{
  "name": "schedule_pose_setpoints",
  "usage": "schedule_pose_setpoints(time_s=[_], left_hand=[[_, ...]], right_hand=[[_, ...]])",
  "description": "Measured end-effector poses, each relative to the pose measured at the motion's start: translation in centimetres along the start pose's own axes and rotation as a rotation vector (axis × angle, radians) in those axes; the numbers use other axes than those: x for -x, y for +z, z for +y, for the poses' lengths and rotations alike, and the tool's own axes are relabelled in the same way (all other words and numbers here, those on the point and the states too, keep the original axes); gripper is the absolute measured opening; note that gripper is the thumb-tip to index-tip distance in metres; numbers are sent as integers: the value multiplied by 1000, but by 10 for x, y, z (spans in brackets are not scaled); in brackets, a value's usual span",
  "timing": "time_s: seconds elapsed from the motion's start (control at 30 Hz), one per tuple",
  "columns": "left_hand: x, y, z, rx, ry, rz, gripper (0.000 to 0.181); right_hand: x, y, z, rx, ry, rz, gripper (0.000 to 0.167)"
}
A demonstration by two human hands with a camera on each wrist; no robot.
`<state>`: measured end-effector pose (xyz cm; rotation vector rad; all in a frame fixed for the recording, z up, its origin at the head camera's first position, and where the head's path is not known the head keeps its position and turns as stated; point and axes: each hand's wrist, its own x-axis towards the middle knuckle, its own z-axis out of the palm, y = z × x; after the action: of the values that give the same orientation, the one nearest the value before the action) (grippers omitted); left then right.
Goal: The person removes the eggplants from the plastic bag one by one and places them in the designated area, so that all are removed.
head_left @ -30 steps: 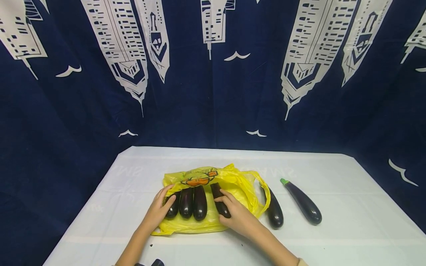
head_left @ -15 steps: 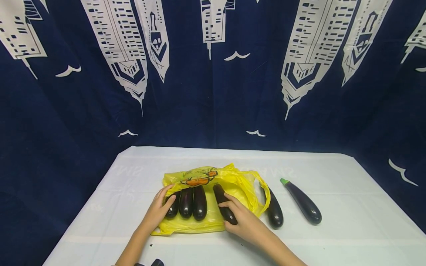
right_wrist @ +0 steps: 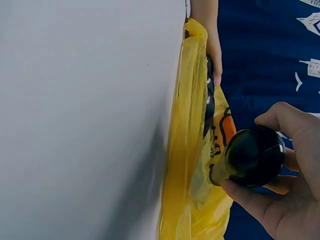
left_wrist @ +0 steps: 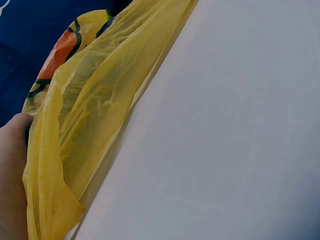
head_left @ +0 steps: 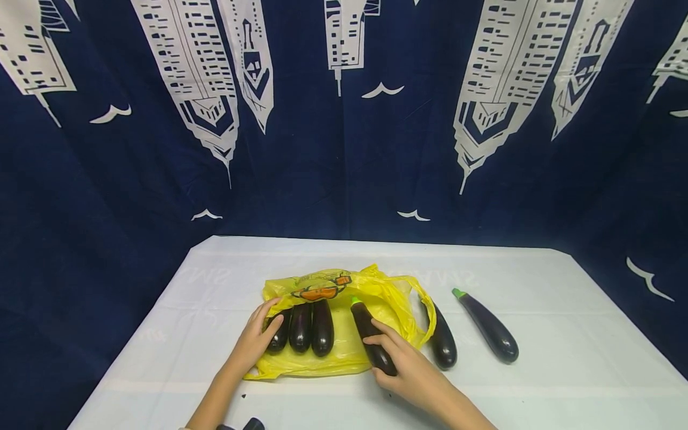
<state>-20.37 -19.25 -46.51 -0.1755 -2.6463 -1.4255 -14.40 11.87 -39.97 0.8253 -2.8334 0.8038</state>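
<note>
My right hand (head_left: 411, 370) grips a dark purple eggplant (head_left: 366, 325) over the right part of a yellow plastic bag (head_left: 384, 289). This eggplant slants, its green stem end pointing away from me. In the right wrist view, the thumb and fingers wrap the rounded end of the eggplant (right_wrist: 256, 157). At the bag's left side, my left hand (head_left: 258, 337) holds the edge of its mouth, the thumb by the leftmost eggplant (head_left: 278, 337). Two more eggplants (head_left: 322, 334) lie side by side in the mouth, their far ends hidden under the top layer.
Right of the bag lies an eggplant (head_left: 445, 343), partly behind a bag handle. Another eggplant (head_left: 489, 325) with a green stem lies farther right on the white table (head_left: 564, 334). A patterned dark blue curtain (head_left: 344, 179) hangs behind the table. A small black object (head_left: 254, 424) shows at the bottom edge.
My right hand has drawn its eggplant toward me and to the right, out from under the bag's top layer, so its green stem now shows. The left hand has stayed put.
</note>
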Motion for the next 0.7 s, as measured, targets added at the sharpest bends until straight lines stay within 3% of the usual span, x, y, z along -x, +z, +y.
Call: schedule_pose_setpoints(time_s=[0.37,0.6,0.7], left_hand=[[0,0,0,-1,-8,-5,49],[0,0,0,-6,-8,-1,49],[0,0,0,-10,-9,3,49]], right_hand=[[19,-11,-3,9,33,21,41],[33,-18,-4,23,11,28,42],[38,-22,-4,8,30,3,42]])
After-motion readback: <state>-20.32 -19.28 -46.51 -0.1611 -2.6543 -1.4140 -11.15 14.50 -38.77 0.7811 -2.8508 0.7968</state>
